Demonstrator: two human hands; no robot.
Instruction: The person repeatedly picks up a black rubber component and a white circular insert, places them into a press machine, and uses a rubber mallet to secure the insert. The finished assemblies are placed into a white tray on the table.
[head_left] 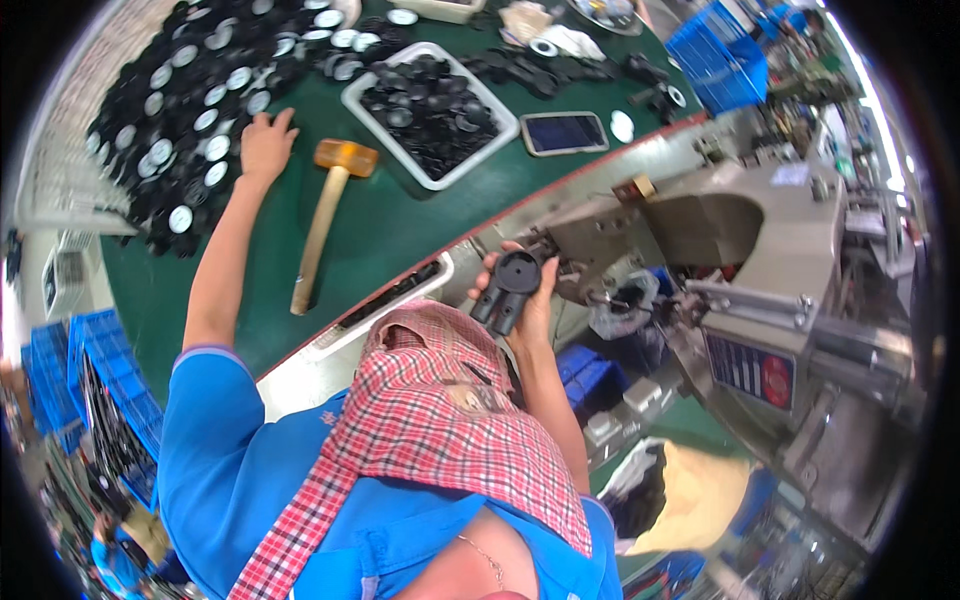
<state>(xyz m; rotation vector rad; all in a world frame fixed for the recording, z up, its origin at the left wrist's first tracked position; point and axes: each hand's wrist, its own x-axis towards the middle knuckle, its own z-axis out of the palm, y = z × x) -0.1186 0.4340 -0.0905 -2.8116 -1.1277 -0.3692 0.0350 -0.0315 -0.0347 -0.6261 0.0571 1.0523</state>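
Observation:
My left hand (265,150) reaches to the near right edge of a big pile of round black parts (185,100), many showing white or silvery faces. Its fingers are stretched out and apart, and I see nothing held in them. In front of my apron, my right hand (537,315) grips a black plastic part (517,272) with a round hollow head and two short legs pointing down. Between my hands, a mallet (346,158) with an amber head and a wooden handle lies on the green table (400,235).
A white tray (434,183) of small black parts stands beyond the mallet, with a phone (565,133) beside it. More black parts (535,72) lie farther back. A large metal machine (780,230) is close on my right. Under the table edge sits a narrow white tray (330,345).

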